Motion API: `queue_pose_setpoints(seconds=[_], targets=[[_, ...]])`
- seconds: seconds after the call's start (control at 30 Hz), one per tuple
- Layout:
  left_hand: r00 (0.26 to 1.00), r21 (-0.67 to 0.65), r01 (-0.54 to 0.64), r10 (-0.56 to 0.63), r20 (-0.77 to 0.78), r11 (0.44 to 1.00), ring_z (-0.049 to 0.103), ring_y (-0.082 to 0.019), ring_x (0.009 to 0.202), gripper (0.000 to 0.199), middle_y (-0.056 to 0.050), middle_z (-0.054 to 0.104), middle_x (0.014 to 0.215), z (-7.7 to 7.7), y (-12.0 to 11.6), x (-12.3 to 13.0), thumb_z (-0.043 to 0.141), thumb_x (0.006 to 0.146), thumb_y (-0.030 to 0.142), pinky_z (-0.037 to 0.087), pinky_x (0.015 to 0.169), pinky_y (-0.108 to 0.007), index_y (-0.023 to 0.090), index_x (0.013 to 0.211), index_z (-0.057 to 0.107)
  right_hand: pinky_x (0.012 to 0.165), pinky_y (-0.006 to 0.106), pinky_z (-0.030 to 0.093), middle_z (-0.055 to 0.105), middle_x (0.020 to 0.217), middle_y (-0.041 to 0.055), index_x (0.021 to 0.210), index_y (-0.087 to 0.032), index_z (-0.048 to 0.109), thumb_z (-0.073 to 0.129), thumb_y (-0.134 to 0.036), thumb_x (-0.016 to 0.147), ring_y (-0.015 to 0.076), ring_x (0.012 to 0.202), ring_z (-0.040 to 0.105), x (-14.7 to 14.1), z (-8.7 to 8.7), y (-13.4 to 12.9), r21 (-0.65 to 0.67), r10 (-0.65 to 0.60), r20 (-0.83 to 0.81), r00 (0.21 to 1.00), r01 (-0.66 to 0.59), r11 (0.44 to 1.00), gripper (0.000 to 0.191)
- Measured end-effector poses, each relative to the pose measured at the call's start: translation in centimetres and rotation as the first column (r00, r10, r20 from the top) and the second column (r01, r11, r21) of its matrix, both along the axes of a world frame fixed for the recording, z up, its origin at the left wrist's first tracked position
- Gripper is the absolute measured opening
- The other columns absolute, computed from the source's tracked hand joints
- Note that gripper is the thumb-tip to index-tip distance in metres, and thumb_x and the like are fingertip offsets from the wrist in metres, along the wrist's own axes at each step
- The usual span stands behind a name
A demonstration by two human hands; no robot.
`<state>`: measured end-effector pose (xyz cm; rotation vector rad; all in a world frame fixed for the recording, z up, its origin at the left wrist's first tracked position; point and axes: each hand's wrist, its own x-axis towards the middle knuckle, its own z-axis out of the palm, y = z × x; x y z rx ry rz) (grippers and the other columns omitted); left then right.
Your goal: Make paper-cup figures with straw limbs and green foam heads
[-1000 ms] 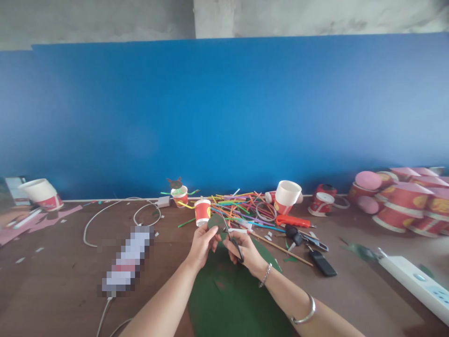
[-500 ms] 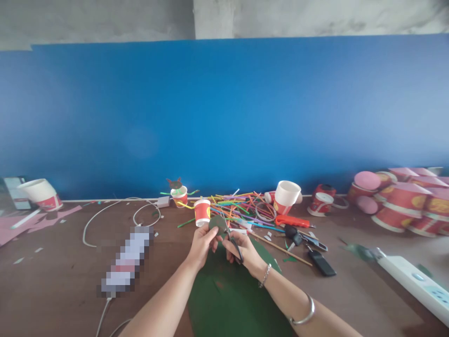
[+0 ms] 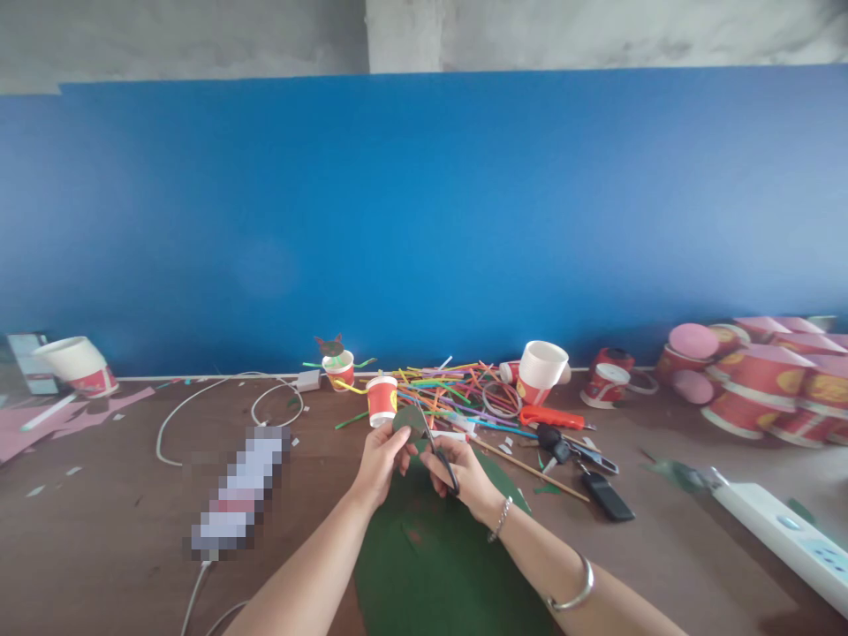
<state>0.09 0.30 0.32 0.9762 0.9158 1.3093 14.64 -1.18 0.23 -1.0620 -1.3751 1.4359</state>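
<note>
Between the thumb and fingers of my left hand (image 3: 382,461) is a small dark green piece of paper (image 3: 409,424) with a rounded edge. My right hand (image 3: 462,474) grips a pair of scissors (image 3: 452,480) by the dark handles, with the blades pointing up and away along the right side of the paper. Both hands are close together over a large green sheet of paper (image 3: 443,565) on the table. Just beyond my left hand stands a red and white paper cup (image 3: 382,402) with a yellow strip at its side.
Colourful sticks (image 3: 450,389) lie heaped behind my hands. To the right are an orange utility knife (image 3: 553,417), keys (image 3: 556,446), stacked paper cups (image 3: 761,389) and a power strip (image 3: 782,530). A blurred-out device (image 3: 242,490) with a white cable lies at left, and a blue panel (image 3: 424,221) rises behind.
The green paper in my left hand has turned slightly against the scissors. Both hands stay in nearly the same place, and the other things have not moved.
</note>
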Motion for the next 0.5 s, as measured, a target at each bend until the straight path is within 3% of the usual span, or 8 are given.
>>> queue_pose_setpoints(seconds=[0.27, 0.5], targets=[[1.000, 0.013, -0.011, 0.011, 0.011, 1.000, 0.041, -0.004, 0.033, 0.030, 0.002, 0.058, 0.050, -0.19, 0.04, 0.06, 0.067, 0.071, 0.040, 0.029, 0.033, -0.016, 0.013, 0.066, 0.055, 0.033, 0.016, 0.031, 0.049, 0.036, -0.0083, 0.073, -0.017, 0.053, 0.071, -0.041, 0.066, 0.0048, 0.030, 0.038, -0.09, 0.40, -0.17, -0.020, -0.009, 0.015, 1.000, 0.009, 1.000, 0.031], [1.000, 0.021, -0.025, 0.025, 0.008, 0.999, 0.041, -0.003, 0.033, 0.030, 0.003, 0.057, 0.050, -0.22, 0.09, 0.01, 0.065, 0.074, 0.041, 0.029, 0.033, -0.016, 0.013, 0.067, 0.055, 0.033, 0.016, 0.031, 0.051, 0.038, -0.0069, 0.073, -0.016, 0.053, 0.069, -0.047, 0.066, 0.0056, 0.031, 0.041, 0.00, 0.22, -0.13, -0.029, 0.015, 0.011, 1.000, -0.014, 0.999, 0.035]])
